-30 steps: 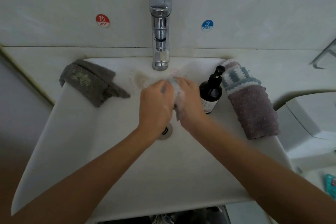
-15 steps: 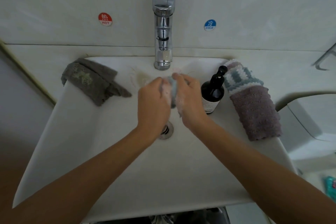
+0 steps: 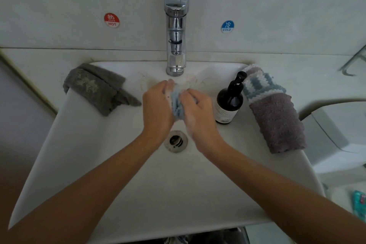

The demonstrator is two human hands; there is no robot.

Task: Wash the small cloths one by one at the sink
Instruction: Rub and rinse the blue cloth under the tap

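The step in hand looks like the soaping and rubbing of one small cloth. The left hand point(image 3: 157, 108) and the right hand point(image 3: 199, 112) both grasp the light blue cloth point(image 3: 177, 104), bunched between them above the drain point(image 3: 175, 141), just under the faucet point(image 3: 176, 33). White foam sits on the fingers.

Next, I judge, the cloth needs rinsing; no water stream is visible.

The cloth looks soft and ribbed. Left of the grip a grey cloth point(image 3: 97, 89) hangs over the sink point(image 3: 79, 154) rim, thin and wrinkled. Right of the grip stands a dark glossy pump bottle point(image 3: 229, 101), then a fluffy mauve cloth point(image 3: 277, 123) on a striped one point(image 3: 259, 83).
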